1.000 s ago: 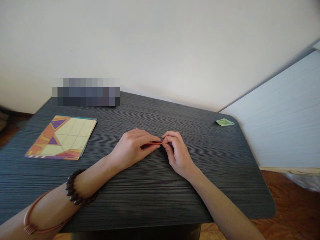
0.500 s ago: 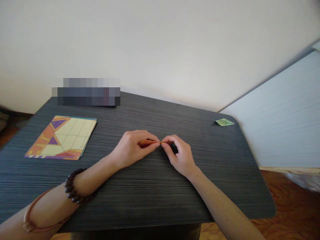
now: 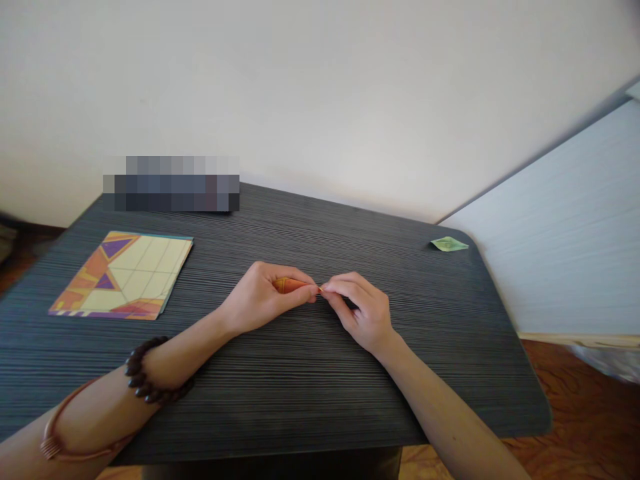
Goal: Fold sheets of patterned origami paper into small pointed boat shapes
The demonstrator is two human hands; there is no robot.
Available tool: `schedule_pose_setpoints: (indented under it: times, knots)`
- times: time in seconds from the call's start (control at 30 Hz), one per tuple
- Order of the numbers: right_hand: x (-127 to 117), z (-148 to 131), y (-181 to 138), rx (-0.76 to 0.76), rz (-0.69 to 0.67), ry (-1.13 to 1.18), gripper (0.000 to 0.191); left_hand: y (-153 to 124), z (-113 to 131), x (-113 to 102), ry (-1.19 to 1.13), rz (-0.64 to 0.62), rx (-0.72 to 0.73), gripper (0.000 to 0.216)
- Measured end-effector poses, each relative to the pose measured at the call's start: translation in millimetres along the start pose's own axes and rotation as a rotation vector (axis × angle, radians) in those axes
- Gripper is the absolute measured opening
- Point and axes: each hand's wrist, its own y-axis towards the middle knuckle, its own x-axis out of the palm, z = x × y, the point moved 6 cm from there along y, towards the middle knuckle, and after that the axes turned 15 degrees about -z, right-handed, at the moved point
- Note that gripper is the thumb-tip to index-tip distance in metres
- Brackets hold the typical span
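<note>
A small piece of folded orange paper (image 3: 289, 285) is held above the middle of the dark table. My left hand (image 3: 270, 293) is closed around it, thumb below and fingers over the top, so much of the paper is hidden. At its right tip, my right hand (image 3: 360, 307) pinches the paper's end between thumb and forefinger. The fingertips of both hands nearly touch there. A dark bead bracelet and a copper-coloured bangle circle my left forearm.
A stack of patterned square paper sheets (image 3: 145, 273) lies on the left of the dark table (image 3: 300, 400). Far right is a small folded green paper (image 3: 449, 244). A blurred-out object (image 3: 173, 187) stands at the back left. Behind are a wall and a pale panel (image 3: 560, 227).
More of the orange paper's face shows inside my left hand, as if tilted. My right hand has shifted slightly, its fingers lying flatter over the tip. Everything else stays put.
</note>
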Motion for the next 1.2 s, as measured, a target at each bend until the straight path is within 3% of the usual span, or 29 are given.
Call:
schedule_pose_setpoints:
  times: [0.2,0.4,0.6,0.77,1.0,1.2]
  knots:
    - [-1,2,1,0.077,-0.017,0.141,0.013,0,-3,2,0.023,0.003,-0.008,0.02]
    - [6,19,0,0.284,-0.081,0.339,0.016,-2,14,2,0.376,0.079,0.221,0.017]
    - [10,22,0,0.301,-0.121,0.345,0.018,-4,19,0,0.481,0.102,0.302,0.017]
    - [8,21,1,0.284,-0.123,0.318,0.015,-4,17,0,0.449,0.094,0.261,0.016]
    - [7,14,2,0.233,-0.126,0.184,0.011,0,-3,1,0.12,-0.001,-0.033,0.019]
    - [6,11,1,0.169,-0.098,0.101,0.008,1,-6,1,0.043,0.004,-0.029,0.019]
